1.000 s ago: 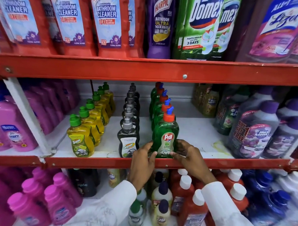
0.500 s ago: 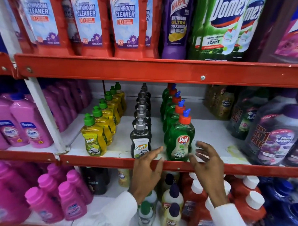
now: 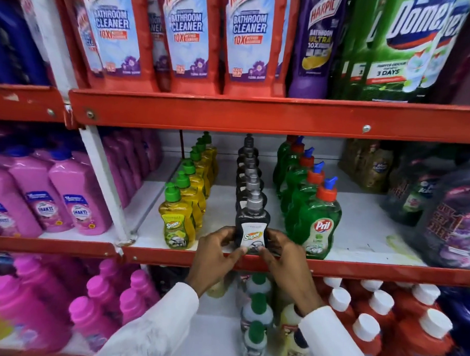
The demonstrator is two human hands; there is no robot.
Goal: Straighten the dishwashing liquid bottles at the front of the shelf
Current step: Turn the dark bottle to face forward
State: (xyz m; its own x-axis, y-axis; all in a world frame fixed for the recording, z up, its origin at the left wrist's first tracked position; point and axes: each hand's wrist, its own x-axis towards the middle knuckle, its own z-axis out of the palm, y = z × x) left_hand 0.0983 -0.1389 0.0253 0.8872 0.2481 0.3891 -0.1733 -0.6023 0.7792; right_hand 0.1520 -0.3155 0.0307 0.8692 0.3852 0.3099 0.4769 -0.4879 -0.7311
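Three rows of dishwashing liquid bottles stand on the middle shelf (image 3: 360, 237). The black Super bottle (image 3: 252, 227) with a grey cap is at the front of the centre row, upright, label facing me. My left hand (image 3: 214, 253) grips its lower left side and my right hand (image 3: 281, 256) grips its lower right side, thumbs on the label's bottom. The yellow Super bottle (image 3: 176, 223) with a green cap fronts the left row. At the head of the right row is the green Pril bottle (image 3: 320, 227), which has an orange cap.
The shelf's red front lip (image 3: 359, 272) runs just under my hands. Pink bottles (image 3: 79, 198) fill the bay to the left, dark purple packs (image 3: 452, 227) sit to the right. Red bathroom cleaner pouches (image 3: 186, 35) hang above. Small bottles (image 3: 257, 313) crowd the shelf below.
Both hands have left the green Pril bottle and moved left. They now clasp the black Super bottle from both sides. The view has shifted left and closer.
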